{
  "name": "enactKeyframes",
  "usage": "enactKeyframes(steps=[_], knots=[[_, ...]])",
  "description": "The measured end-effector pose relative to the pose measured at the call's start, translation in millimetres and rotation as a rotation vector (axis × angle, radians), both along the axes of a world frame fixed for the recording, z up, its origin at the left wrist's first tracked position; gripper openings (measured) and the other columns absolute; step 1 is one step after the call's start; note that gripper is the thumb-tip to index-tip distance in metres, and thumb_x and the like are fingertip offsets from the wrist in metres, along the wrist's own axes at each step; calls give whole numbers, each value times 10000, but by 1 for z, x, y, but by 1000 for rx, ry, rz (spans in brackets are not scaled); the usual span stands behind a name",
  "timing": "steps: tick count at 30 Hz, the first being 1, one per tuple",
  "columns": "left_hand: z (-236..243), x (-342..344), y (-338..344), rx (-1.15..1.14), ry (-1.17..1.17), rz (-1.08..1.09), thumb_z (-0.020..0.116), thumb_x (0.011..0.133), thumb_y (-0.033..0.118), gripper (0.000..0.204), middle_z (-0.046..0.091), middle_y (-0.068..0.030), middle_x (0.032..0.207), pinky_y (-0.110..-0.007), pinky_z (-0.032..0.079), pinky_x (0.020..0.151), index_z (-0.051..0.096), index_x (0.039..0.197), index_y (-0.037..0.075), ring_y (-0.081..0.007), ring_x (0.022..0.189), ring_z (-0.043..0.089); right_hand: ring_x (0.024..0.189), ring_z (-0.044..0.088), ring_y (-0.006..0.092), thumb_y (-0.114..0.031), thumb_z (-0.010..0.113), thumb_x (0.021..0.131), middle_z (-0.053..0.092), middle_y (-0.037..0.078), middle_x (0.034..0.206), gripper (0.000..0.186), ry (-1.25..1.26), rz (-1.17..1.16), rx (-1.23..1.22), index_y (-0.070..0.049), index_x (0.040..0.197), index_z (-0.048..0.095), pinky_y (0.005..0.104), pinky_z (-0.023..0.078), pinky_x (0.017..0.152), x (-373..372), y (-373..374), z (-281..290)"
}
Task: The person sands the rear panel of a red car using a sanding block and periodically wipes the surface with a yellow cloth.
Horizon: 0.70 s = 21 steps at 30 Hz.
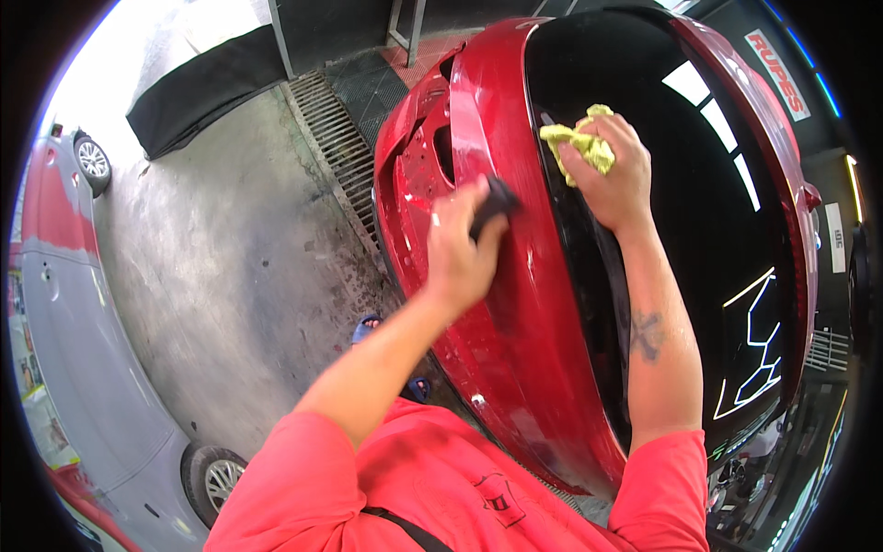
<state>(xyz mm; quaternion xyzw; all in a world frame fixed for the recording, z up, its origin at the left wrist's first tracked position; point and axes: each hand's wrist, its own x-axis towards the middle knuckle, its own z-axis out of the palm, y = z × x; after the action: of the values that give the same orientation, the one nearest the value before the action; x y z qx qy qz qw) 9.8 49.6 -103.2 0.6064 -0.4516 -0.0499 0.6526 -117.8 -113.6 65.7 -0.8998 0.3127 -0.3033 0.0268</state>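
A red car (pixel 529 304) fills the middle and right, its dark rear glass (pixel 681 230) reflecting bright light strips. My left hand (pixel 457 247) is closed round a small black pad (pixel 494 204) over the red panel beside the glass; the hand is slightly smeared by motion, and whether the pad touches the paint I cannot tell. Farther right, my right hand (pixel 614 175) grips a crumpled yellow cloth (pixel 589 147) at the glass's edge. Openings where lamps would sit show bare red metal (pixel 432 152) left of the panel.
A second car (pixel 101 322), grey with red patches, stands at the far left on the concrete floor (pixel 221 230). A metal drain grate (pixel 336 147) runs beside the red car. A black cover (pixel 212 92) lies at the back left. Blue footwear (pixel 365 328) shows below my left arm.
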Motion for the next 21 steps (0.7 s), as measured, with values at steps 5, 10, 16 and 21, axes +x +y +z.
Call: enactKeyframes(steps=[5,10,16,21], knots=[[19,141,-145,222,54,-67,837,1011,290,543,765,-244,1352,-552,558,1089,706,1445,-8,-455,1238,695,1081,735,367,-231,906,840,782,102,1123,279,-24,58,10,-60,990,744,493,591,947,10,5,5],[7,48,-62,-8,-21,-71,880,974,198,507,745,-227,1355,-545,534,1122,713,1404,-12,-441,1256,692,1068,725,368,-153,907,820,774,125,1137,248,-24,47,15,-62,971,733,483,588,921,-7,9,4],[21,109,-129,132,-3,-56,863,993,241,527,763,-235,1348,-533,533,1139,719,1434,-7,-445,1272,697,1029,701,352,-122,904,773,768,120,1152,265,-10,36,46,-64,954,719,458,574,880,0,10,6],[32,170,-199,222,-96,-64,853,976,258,470,786,-243,1276,-536,547,1096,760,1367,13,-456,1205,718,1027,701,341,-120,904,751,768,117,1152,274,22,55,55,-74,943,715,461,573,866,5,8,12]])
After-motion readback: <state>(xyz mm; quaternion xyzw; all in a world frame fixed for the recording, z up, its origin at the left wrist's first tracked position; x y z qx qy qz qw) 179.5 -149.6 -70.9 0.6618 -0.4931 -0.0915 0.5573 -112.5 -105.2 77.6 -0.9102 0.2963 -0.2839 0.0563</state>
